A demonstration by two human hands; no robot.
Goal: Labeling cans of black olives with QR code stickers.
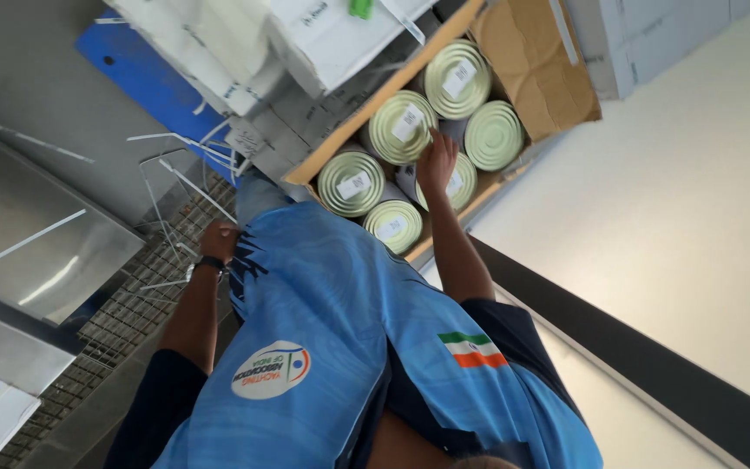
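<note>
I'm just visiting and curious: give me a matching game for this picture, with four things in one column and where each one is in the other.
Things:
1. pale green round metal cans
2. black wristwatch
3. grey metal floor grating
4. right hand

Places:
A. on the wrist of the left hand
B. resting on a can lid, fingers spread
C. standing upright in the brown cardboard box
D. under the loose white plastic straps

Pairs: 1-C, 2-A, 3-D, 4-B.
</note>
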